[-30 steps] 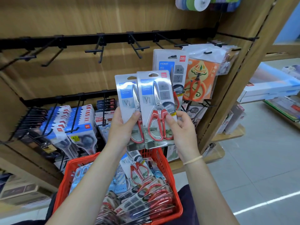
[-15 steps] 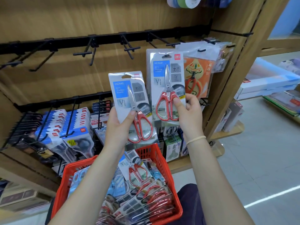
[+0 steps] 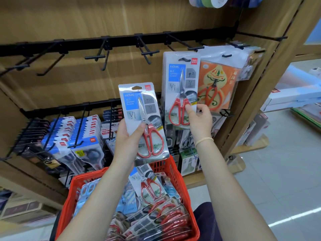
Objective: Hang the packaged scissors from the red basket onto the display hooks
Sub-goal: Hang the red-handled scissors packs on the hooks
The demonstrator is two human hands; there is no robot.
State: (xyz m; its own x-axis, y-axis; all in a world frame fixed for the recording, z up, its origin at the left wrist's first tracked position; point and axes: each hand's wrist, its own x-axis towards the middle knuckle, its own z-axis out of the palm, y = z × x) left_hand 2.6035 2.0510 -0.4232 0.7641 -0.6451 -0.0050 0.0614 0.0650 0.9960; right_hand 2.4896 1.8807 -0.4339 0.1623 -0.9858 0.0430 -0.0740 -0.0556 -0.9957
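Note:
My left hand (image 3: 127, 141) grips a pack of red-handled scissors (image 3: 141, 119) upright above the red basket (image 3: 175, 173). My right hand (image 3: 199, 120) pinches a second identical pack (image 3: 180, 87) by its lower edge, raised against the upper rail. That pack's hang hole sits at a black display hook (image 3: 186, 47); whether the hook passes through it I cannot tell. The basket holds several more scissor packs (image 3: 149, 188), red-handled and blue-handled.
Bare black hooks (image 3: 145, 51) line the upper rail to the left. An orange scissor pack (image 3: 217, 84) hangs just right of the raised pack. The lower rail carries rows of blue-carded packs (image 3: 83, 136). A wooden upright (image 3: 257, 87) stands at the right.
My right hand has lifted its pack up and right, away from the left-hand pack, to the upper-rail hook. My left hand kept its pack low, roughly in place.

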